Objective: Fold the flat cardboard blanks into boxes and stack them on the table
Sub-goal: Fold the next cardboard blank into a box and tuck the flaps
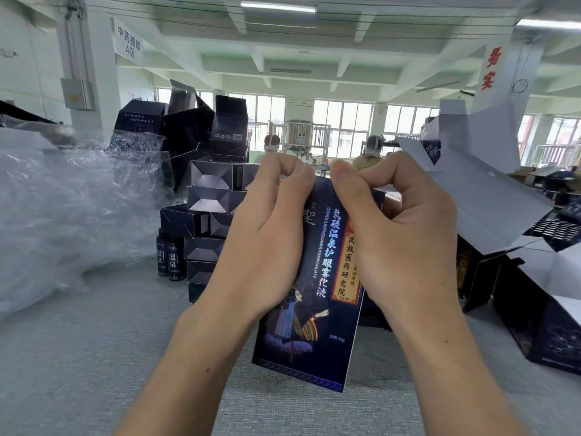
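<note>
The dark blue printed carton [311, 325] is held upright in front of the person over the grey table [94, 357], its printed face toward the camera; whether its lower edge touches the table cannot be told. The left hand [267, 234] pinches the carton's top edge from the left with thumb and curled fingers. The right hand [402, 234] pinches the same edge from the right, and the two thumbs nearly meet above the print. Just behind the carton, to its left, a stack of folded dark boxes [213, 196] stands on the table, open ends facing the camera. Two small dark bottles [169, 259] stand upright at the stack's left foot. Farther left of the carton lies a heap of crumpled clear plastic wrap [63, 209]. To the carton's right, opened white-lined blanks [490, 196] lean over dark open boxes [550, 335]. Behind the stack more dark boxes [188, 127] are piled loosely. Far beyond the carton, two people [272, 143] sit near a metal tank [300, 133] by the windows.
</note>
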